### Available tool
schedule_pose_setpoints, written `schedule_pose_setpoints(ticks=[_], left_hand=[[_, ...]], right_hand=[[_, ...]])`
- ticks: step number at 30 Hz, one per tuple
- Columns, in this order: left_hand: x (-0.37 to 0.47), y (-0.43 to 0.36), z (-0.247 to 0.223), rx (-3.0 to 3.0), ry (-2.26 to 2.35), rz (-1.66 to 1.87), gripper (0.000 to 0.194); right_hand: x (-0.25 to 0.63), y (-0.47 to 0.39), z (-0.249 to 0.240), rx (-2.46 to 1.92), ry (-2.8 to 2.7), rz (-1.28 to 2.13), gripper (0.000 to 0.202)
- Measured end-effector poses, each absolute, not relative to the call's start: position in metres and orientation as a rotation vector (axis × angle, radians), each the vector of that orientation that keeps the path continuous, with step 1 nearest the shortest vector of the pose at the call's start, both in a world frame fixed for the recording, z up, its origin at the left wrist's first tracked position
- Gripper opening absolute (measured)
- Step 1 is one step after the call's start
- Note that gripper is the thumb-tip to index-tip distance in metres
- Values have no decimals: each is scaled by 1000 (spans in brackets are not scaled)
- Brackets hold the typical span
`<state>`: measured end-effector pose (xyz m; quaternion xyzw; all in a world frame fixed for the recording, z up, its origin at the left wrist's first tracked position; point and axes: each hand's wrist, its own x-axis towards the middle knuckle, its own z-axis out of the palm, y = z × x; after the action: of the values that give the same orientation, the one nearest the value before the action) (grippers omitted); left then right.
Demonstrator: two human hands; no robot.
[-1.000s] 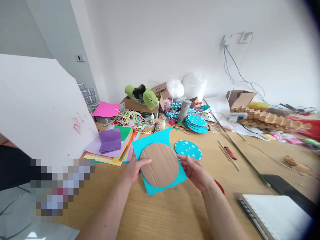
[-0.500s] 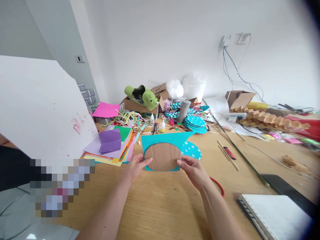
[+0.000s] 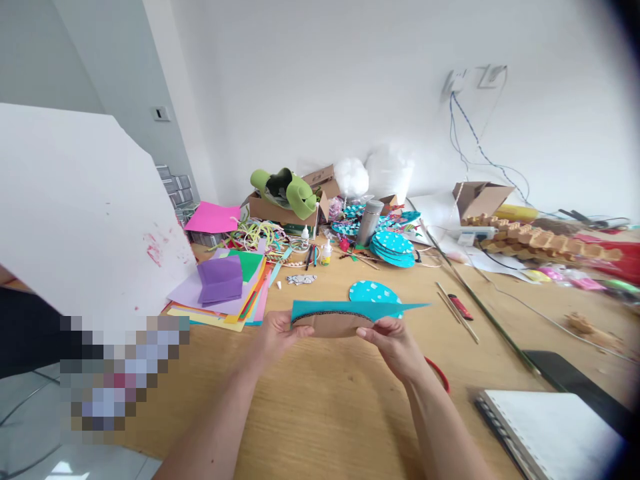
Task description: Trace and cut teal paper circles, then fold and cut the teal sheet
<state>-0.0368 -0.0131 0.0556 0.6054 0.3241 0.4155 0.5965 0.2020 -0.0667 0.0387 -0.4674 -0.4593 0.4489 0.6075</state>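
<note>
Between my two hands is an oval cardboard piece (image 3: 333, 325) lying against a sheet of turquoise paper (image 3: 325, 307), seen nearly edge-on. My left hand (image 3: 280, 337) pinches the left end, thumb on the cardboard. At the right end my right hand (image 3: 390, 340) pinches it the same way. The paper's pointed tail reaches out past the right hand. Just beyond, a turquoise disc with white patches (image 3: 374, 292) rests on the table, partly covered by the paper. Red scissor-like handle (image 3: 439, 375) shows beside my right forearm, mostly hidden.
Coloured paper sheets (image 3: 220, 283) are stacked at left, near a big white board (image 3: 90, 213). Glue bottles (image 3: 326, 253), a steel flask (image 3: 370, 223) and patterned discs (image 3: 393, 248) stand farther back. At right are a long stick (image 3: 475, 300), thin sticks (image 3: 456, 312) and a notebook (image 3: 550, 427).
My hands have tilted the cardboard and turquoise paper from facing me to nearly edge-on. More of the patterned disc and a small grey cut-out behind now show.
</note>
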Motion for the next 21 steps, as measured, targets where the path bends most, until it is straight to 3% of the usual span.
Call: schedule_pose_setpoints(ticks=[6, 21], left_hand=[[-42, -10, 47, 1287, 791, 866, 29], [-58, 5, 46, 1160, 893, 602, 33]], right_hand=[[192, -70, 41, -1017, -1146, 1255, 20], [176, -70, 36, -1318, -1313, 1596, 50]])
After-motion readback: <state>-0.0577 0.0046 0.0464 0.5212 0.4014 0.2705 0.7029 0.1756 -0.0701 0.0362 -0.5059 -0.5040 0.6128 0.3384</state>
